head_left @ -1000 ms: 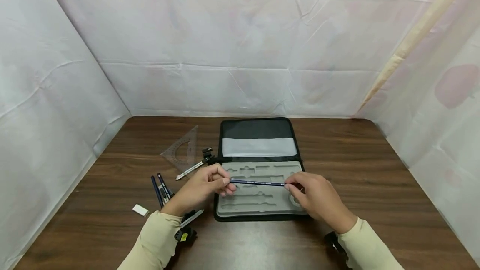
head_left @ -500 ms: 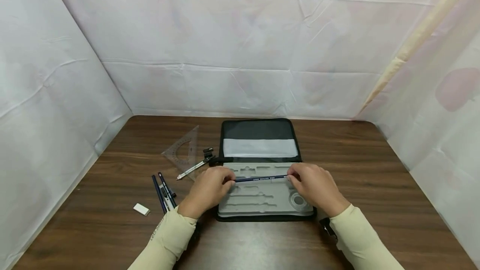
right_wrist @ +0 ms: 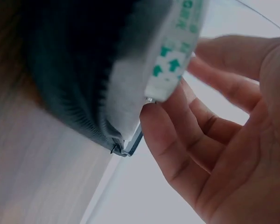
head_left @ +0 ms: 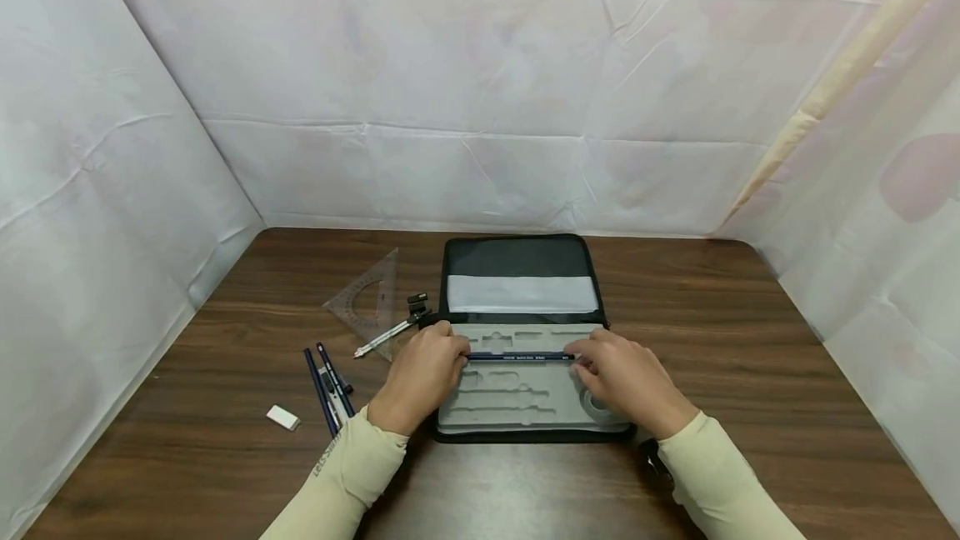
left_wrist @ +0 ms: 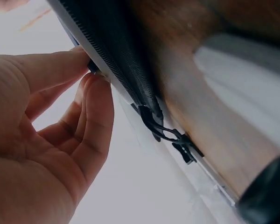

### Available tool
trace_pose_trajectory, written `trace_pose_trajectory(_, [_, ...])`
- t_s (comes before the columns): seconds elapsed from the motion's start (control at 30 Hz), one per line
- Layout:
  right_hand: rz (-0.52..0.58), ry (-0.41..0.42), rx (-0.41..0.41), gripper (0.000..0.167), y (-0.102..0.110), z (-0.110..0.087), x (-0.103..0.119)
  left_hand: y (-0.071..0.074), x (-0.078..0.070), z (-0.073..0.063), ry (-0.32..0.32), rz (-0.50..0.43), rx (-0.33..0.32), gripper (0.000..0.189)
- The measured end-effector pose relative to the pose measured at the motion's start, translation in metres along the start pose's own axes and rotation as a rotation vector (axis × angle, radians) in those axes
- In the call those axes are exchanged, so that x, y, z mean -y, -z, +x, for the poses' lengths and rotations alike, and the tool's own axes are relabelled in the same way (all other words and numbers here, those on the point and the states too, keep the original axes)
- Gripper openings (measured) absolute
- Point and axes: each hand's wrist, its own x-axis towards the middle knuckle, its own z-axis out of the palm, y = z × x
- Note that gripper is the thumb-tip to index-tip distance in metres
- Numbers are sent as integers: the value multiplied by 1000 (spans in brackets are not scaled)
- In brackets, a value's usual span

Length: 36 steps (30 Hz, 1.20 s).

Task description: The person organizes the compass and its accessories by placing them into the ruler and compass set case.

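Note:
A dark blue pencil lies across a long slot of the grey moulded tray in an unzipped black case. My left hand pinches its left end; the left wrist view shows a dark tip between thumb and fingers. At the other end my right hand touches the pencil with its fingertips, the thumb spread a little apart. A round, white, green-printed thing sits in the tray's corner beside the right fingers and hides the pencil in the right wrist view.
Left of the case lie a clear set square and a metal compass. Nearer are dark blue pencils and a white eraser, partly beside my left sleeve. White sheets hang around the brown table.
The pencil, held at both ends above the tray, has come down level into the slot. My left hand has turned over its end; the right thumb has moved off the pencil.

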Motion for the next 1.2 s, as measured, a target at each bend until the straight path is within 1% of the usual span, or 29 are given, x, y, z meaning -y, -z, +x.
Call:
trace_pose_trajectory(0.13, [-33,28,12,24,0,-2,2,-1,-1,0,-25,4,-18,12])
trace_pose_trajectory(0.23, [-67,27,21,27,0,-3,3,-2,-1,-1,-44,18,-30,15])
trace_pose_trajectory(0.33, [-95,17,36,31,0,-4,4,-2,-2,-1,-60,48,-26,18])
trace_pose_trajectory(0.43, [-113,19,46,34,-1,-4,5,-1,-3,-2,-72,76,-15,16])
trace_pose_trajectory(0.53, [-114,30,53,37,0,-4,5,0,-5,-3,-68,110,-4,12])
trace_pose_trajectory(0.67, [-92,40,56,36,4,-5,5,3,-6,-3,-46,146,6,11])
trace_pose_trajectory(0.77, [-96,49,52,31,6,-5,4,6,-6,-3,-27,139,15,11])
trace_pose_trajectory(0.9, [-130,58,47,26,6,-6,2,9,-7,-4,-12,119,32,12])
trace_pose_trajectory(1.2, [-153,61,34,27,4,-6,2,16,-11,-7,-3,138,70,18])
